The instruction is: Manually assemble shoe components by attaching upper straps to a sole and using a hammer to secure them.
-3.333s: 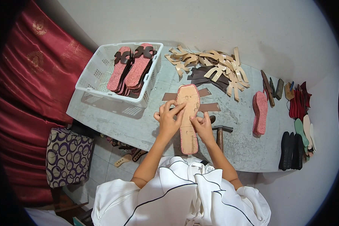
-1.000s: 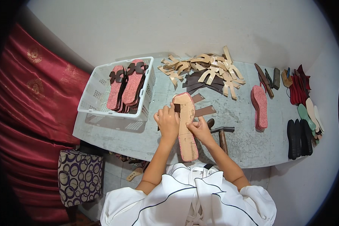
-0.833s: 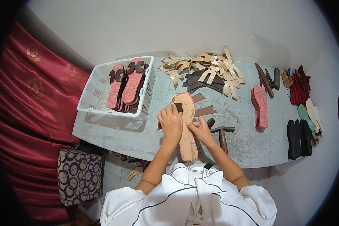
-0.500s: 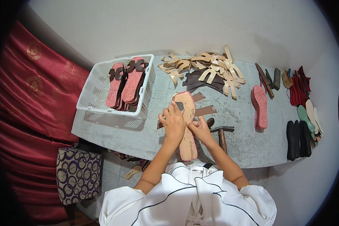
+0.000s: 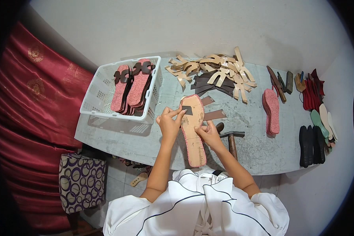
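A white garment (image 5: 196,204) with dark piping is being worn by the person at the near edge of the worktop (image 5: 145,137). Just beyond it, a pink-edged sole (image 5: 193,131) with a tan upper face is being held flat on the worktop, its heel pointing toward the person. The left hand (image 5: 170,122) is being pressed against the left side of the sole, its grip pinched with thumb and forefinger on a dark strap end (image 5: 187,110) that is being folded over the toe part. The right hand (image 5: 208,133) is being laid on the right edge of the sole at its middle, its grip clenched on that edge. Two brown strap ends (image 5: 214,114) are sticking out from under the sole on its right side.

Just right of the sole, a hammer (image 5: 231,139) is lying on the worktop, its handle pointing toward the person. Further right of the sole, a stack of pink soles (image 5: 271,111) is lying, and beyond that, dark and pale soles (image 5: 316,133) are being kept at the worktop's edge. Left of the sole, a white basket (image 5: 102,94) is being used to hold finished pink sandals (image 5: 131,86) with dark straps. Beyond the sole, a heap of tan and dark straps (image 5: 216,72) is lying near the wall. Below the worktop, left of the sole, a patterned bag (image 5: 82,183) is standing on the floor.
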The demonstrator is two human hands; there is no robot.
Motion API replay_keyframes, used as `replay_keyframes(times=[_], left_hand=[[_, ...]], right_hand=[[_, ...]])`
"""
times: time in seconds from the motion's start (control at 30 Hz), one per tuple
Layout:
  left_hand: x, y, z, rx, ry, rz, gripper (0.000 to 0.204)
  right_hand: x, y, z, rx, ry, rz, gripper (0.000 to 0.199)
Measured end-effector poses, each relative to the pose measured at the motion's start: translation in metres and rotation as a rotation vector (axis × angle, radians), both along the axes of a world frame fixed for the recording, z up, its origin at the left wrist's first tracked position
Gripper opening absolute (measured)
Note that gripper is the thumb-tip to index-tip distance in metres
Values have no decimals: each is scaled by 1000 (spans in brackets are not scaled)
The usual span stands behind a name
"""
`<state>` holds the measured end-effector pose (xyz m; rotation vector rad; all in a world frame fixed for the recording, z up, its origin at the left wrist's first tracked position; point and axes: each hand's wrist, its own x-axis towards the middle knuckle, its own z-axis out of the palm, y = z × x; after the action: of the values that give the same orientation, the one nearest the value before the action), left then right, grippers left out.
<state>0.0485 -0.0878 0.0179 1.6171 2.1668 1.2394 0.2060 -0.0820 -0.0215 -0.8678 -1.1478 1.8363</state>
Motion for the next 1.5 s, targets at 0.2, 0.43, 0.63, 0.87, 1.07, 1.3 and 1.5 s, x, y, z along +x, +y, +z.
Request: replay_keyframes(times=[0.2,0.43,0.63,0.87,1.07,1.3,1.5], left_hand=[[7,-2,0,120,189,4,16],[11,-2,-1,175,371,-85,23],[0,0,-8,153,374,-206,31],[1,1,-10,116,333,-191,33],[0,-1,-7,88,328,-176,33],[2,0,-5,113,383,-142,33],[5,-3,-5,128,447,-135,33]], right_hand=[[1,1,-2,7,-10,8,43],[3,1,-3,-2,-7,20,41],[4,-1,6,-60,26,44,41],[21,10,-7,-56,-131,159,43],[62,43,-5,-7,12,-74,54],[55,79,3,335,-317,-283,35],[24,88,13,342,-396,-234,30]])
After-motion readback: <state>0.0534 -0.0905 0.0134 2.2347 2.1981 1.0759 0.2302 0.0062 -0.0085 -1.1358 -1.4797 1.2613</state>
